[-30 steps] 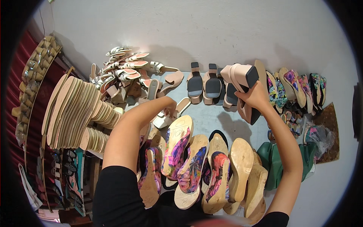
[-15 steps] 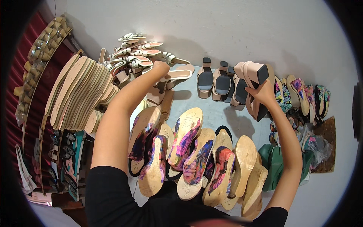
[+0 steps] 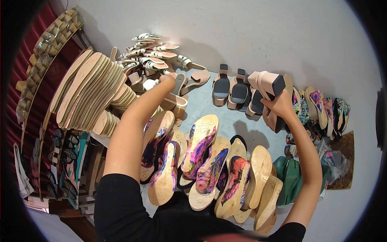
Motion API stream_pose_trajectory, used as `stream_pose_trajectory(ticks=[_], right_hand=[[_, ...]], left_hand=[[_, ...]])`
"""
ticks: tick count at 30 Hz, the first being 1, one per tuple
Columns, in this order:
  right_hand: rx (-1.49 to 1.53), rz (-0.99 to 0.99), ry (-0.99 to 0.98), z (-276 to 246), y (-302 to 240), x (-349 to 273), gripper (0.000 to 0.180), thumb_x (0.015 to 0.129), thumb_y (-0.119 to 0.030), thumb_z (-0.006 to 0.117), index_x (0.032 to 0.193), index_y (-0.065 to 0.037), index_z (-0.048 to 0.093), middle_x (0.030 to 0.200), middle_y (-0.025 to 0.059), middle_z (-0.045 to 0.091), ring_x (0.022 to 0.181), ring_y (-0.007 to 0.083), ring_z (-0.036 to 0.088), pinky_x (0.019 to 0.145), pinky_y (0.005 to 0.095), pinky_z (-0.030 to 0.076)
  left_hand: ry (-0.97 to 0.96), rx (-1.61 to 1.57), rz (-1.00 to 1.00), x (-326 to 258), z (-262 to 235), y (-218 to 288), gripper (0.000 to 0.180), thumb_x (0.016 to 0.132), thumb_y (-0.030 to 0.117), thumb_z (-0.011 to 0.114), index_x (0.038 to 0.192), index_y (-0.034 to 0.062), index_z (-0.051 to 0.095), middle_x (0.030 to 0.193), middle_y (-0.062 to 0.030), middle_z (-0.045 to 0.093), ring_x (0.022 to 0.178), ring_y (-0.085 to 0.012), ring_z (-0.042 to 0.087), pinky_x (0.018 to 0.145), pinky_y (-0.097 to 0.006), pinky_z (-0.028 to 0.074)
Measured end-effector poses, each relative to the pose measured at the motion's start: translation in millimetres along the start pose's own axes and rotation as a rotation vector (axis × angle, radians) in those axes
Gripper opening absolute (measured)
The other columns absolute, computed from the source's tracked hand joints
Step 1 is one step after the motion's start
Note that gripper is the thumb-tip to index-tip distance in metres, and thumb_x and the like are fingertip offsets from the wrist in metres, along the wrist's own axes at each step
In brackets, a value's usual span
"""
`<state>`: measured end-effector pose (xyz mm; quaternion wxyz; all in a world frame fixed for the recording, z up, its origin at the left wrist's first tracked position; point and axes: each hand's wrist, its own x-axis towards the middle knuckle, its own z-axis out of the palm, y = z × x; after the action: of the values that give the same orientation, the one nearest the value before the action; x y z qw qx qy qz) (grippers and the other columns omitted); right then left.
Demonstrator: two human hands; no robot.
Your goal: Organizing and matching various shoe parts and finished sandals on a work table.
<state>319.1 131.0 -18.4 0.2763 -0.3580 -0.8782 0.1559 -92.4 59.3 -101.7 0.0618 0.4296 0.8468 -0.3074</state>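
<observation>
In the upper right, my right hand (image 3: 281,105) is closed around a beige-pink block-heeled shoe (image 3: 264,80), its dark heel tip turned up. Next to it stand similar block-heeled shoes (image 3: 221,86) with black soles facing out. My left hand (image 3: 167,82) reaches beneath the heap of white-strapped sandals (image 3: 149,54). Its fingers are mostly hidden but appear closed on a pale sandal (image 3: 177,101), which shows partly below the wrist. A beige sandal (image 3: 198,77) lies just beyond that hand.
Nearest me stand wooden-soled wedge sandals (image 3: 205,141) with floral straps. Stacked pale insoles (image 3: 86,86) rise at the left, beside a rack of heels (image 3: 54,38). Green shoe lasts (image 3: 288,177), floral sandals (image 3: 318,105) and a brown board (image 3: 344,161) are at the right.
My left hand has drawn slightly down and left, and the pale sandal by it has swung down beneath the wrist. My right hand and its shoe have barely moved.
</observation>
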Motion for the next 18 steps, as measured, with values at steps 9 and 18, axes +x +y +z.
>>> stream_pose_trajectory(ticks=[9,18], right_hand=[[-0.076,0.092,-0.058,-8,-6,-3,0.059,0.055,-0.018,0.068,0.108,-0.004,0.048,0.095,0.0180,0.058,0.088,0.0337,0.055,0.075,0.0370,0.045],[-0.304,-0.097,-0.134,4,-26,25,0.045,0.054,-0.019,0.067,0.094,0.000,0.057,0.083,0.0184,0.060,0.082,0.0329,0.057,0.071,0.0378,0.046]], left_hand=[[-0.007,-0.034,-0.084,-12,13,-23,0.040,0.064,0.016,0.072,0.102,0.0075,0.061,0.107,-0.0039,0.059,0.094,-0.0223,0.058,0.072,-0.040,0.049],[0.380,-0.206,0.257,-95,-64,-10,0.026,0.077,0.024,0.053,0.091,0.0053,0.063,0.097,-0.0149,0.060,0.089,-0.0290,0.059,0.074,-0.037,0.048]])
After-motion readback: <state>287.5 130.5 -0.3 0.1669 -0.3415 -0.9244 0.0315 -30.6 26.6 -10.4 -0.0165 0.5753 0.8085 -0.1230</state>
